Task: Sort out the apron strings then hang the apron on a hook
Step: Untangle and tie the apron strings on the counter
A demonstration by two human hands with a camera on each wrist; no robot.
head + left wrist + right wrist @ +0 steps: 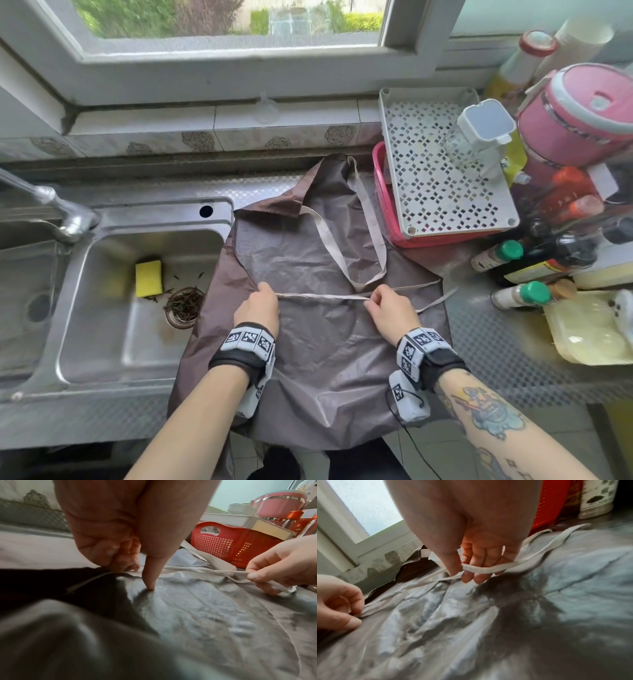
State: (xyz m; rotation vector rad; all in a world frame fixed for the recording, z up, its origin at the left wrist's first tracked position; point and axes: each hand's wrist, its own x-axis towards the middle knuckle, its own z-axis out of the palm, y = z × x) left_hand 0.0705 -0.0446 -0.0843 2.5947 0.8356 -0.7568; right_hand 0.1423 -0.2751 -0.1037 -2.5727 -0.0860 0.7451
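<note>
Lying spread flat on the steel counter, at the centre of the head view: the brown apron [329, 342], its lower hem drooping over the counter's front edge at six o'clock, its left side overhanging the sink [137, 342] rim at nine o'clock.

Pulling one pale waist string [322, 296] taut across the cloth, side to side. Gripping its left end where it meets the apron's edge: the left hand [257, 307], fingers curled around it, thumb tip pressing down on the cloth, likely to anchor the fabric against the pull. Pinching the string further along, at three o'clock from the left hand: the right hand [390, 310], thumb against the fingertips [467, 577], the other fingers loosely bent beside them. Holding it stretched like this, probably to straighten it and separate it from the neck loop [356, 236], which is lying slack toward twelve o'clock and crossing the string near the right hand.

Trailing off loose toward three o'clock: the other waist string [442, 299].

Crowding the cloth at one o'clock: the red basket [385, 202], touching the apron's upper corner. Standing near at three o'clock: spice bottles [520, 294]. Open room mainly toward six o'clock, over the counter's edge.
</note>
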